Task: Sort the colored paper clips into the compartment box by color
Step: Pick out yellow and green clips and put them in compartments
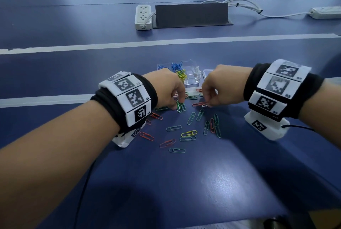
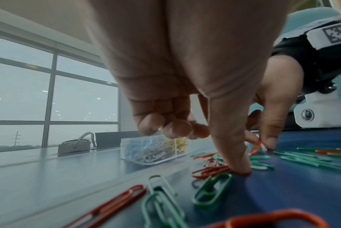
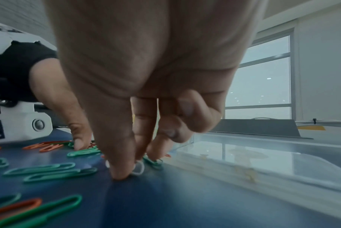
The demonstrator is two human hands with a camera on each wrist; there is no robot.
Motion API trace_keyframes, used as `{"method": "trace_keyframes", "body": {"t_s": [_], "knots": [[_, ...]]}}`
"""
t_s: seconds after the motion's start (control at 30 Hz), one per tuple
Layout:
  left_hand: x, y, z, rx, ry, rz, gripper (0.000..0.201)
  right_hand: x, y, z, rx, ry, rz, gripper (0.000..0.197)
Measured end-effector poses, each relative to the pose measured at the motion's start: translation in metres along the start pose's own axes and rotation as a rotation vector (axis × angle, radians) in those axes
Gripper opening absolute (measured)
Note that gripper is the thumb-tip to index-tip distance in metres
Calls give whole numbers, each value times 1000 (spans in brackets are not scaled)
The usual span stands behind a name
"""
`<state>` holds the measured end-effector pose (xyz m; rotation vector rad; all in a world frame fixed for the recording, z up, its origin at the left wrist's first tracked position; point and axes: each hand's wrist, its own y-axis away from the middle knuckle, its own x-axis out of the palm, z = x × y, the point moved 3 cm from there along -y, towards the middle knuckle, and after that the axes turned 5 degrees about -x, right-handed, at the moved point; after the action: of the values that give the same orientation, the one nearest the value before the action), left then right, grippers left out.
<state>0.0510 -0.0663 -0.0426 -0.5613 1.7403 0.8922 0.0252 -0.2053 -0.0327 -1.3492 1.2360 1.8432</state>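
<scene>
- Surroundings: dark blue tabletop [image 1: 184, 182] crossed by two pale tape strips [image 1: 166, 42]; at the far side two white power strips [image 1: 143, 17], a white cable [image 1: 245, 5] and a dark grey upright panel [image 1: 191, 15].
- Clear plastic compartment box [image 1: 193, 76]: just beyond both hands, partly hidden by them; blue paper clips [image 1: 175, 66] in one far compartment, yellow paper clips [image 1: 181, 75] in the next; a compartment of white ones shows only in the left wrist view.
- Loose paper clips on the table [image 1: 188, 132]: mostly green, several red-orange, one yellow; exact count unclear, since some lie under the hands.
- Left hand [image 1: 166, 88]: fingers curled, thumb tip pressed to the table beside a green clip [image 2: 212, 191]; whether it pinches one, I cannot tell.
- Right hand [image 1: 219, 86]: thumb and fingertips pinching a white paper clip [image 3: 139, 167] against the table, red clip [image 1: 198, 104] just beside.
</scene>
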Motion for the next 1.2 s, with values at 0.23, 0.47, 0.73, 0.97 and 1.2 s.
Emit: {"method": "trace_keyframes", "body": {"t_s": [0.23,0.47,0.73,0.97,1.2], "knots": [[1,3,-7,70,-49,-1,32,1,4,2,13,-58,-116,23],[3,5,-7,77,-122,-14,19,4,9,20,-85,-109,-144,23],[2,13,3,60,44,-115,22,6,6,37,-73,-108,-146,28],[-3,20,17,-36,5,-85,21,-1,-9,59,-114,-87,-176,28],[-1,33,25,-86,-10,-46,14,6,-23,84,-243,-57,-34,20]]}}
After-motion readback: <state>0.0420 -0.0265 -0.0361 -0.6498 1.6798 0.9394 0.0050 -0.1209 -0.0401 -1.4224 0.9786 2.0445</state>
